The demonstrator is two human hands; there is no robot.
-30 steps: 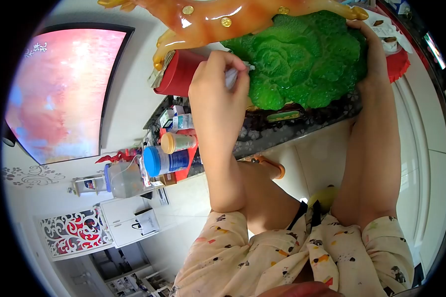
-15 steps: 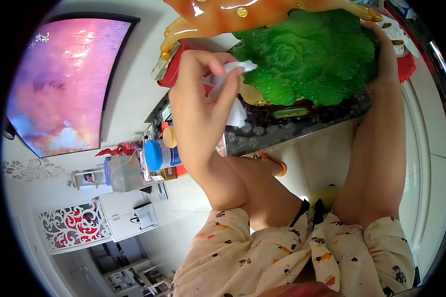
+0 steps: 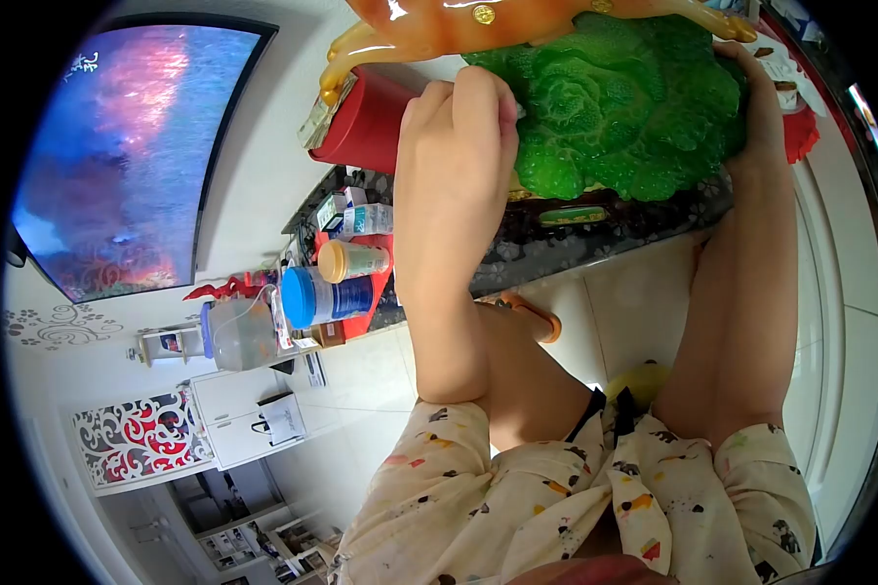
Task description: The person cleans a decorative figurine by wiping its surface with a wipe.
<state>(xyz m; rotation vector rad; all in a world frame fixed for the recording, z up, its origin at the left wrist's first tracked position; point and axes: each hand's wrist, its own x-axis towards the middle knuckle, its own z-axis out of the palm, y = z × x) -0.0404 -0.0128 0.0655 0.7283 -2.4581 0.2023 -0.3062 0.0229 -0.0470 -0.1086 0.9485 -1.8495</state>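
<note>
A glossy green cabbage-shaped ornament (image 3: 615,107) sits on a dark patterned countertop (image 3: 556,255), with an amber figure with gold coins (image 3: 449,24) above it in view. My left hand (image 3: 458,136) is closed at the ornament's left edge, and a small bit of white tissue (image 3: 520,110) shows at its fingertips. Around the ornament's right side curves my right hand (image 3: 751,102), bent against it; most of its fingers are hidden behind the leaves.
A red container (image 3: 361,122) holding banknotes stands left of my left hand. Below it are small boxes (image 3: 368,219), a yellow-lidded jar (image 3: 353,260), a blue-lidded tub (image 3: 327,297) and a clear container (image 3: 244,334). A lit screen (image 3: 127,161) is at the far left.
My left hand pulled back left from the ornament with the tissue showing, then returned to its left edge, turned so its back faces the camera. My right hand stays at the right side.
</note>
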